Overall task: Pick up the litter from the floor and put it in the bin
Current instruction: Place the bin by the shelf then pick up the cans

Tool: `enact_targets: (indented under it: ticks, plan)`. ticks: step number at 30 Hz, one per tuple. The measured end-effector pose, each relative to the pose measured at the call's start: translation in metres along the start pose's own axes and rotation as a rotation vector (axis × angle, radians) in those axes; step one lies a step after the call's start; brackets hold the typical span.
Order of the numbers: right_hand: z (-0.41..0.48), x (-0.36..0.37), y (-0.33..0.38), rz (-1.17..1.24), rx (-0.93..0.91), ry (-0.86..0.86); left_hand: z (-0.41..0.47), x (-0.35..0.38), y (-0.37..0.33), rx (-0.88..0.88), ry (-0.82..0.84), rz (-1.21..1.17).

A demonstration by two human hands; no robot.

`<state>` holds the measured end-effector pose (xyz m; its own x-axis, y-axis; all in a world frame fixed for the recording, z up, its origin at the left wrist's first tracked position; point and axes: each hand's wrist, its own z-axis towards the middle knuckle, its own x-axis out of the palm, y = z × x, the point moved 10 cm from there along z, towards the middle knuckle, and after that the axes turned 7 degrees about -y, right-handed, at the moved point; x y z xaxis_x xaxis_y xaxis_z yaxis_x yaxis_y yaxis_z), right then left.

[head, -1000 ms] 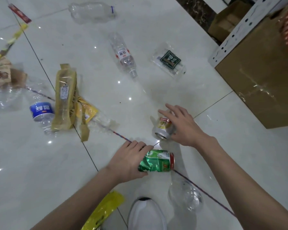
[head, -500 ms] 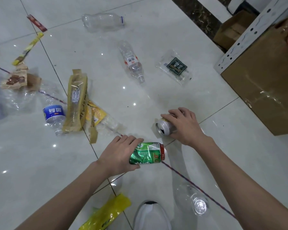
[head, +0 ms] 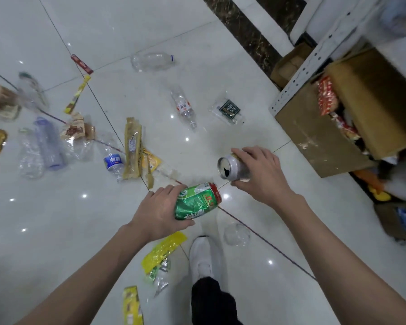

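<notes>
**Above the tiles, a can in each hand**

Over the glossy white floor (head: 220,55), the left hand (head: 158,213) is wrapped around a dented green can (head: 197,201) lying sideways in its grip. The right hand (head: 263,174) holds a silver can (head: 231,166), its opened top facing left. Both cans are clear of the tiles. To the right stands a cardboard box (head: 319,139) with colourful wrappers inside. Litter lies scattered to the left and far side: a clear bottle (head: 184,109), a blue-labelled bottle (head: 113,161), a tan wrapper (head: 133,148) and a dark-labelled packet (head: 229,111). A yellow wrapper (head: 162,250) lies near a white shoe (head: 204,256).
</notes>
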<state>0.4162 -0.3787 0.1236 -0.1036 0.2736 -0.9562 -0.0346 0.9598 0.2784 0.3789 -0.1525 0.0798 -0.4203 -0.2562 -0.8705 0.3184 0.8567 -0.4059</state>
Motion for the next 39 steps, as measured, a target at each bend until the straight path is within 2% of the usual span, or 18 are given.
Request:
enact_targets:
  ticks: [10,14,17,21,27,32,39]
  plan:
    - [-0.124,-0.272,0.033,0.141,0.185,-0.210,-0.106,-0.215,-0.159,0.008,-0.122,-0.053]
    - [-0.180,-0.337,0.021,0.153,0.267,-0.255,-0.135,-0.259,-0.220,0.055,-0.138,-0.032]
    - [-0.225,-0.362,0.003,0.185,0.325,-0.283,-0.151,-0.265,-0.262,0.088,-0.130,-0.024]
    - [-0.297,-0.373,-0.040,0.217,0.439,-0.314,-0.167,-0.243,-0.323,0.119,-0.093,-0.038]
    - [-0.428,-0.364,-0.147,0.243,0.668,-0.327,-0.179,-0.166,-0.443,0.206,0.011,-0.055]
    - [-0.547,-0.346,-0.233,0.248,0.799,-0.364,-0.199,-0.072,-0.545,0.260,0.109,-0.079]
    - [-0.725,-0.284,-0.324,0.261,1.031,-0.367,-0.243,0.077,-0.664,0.337,0.235,-0.095]
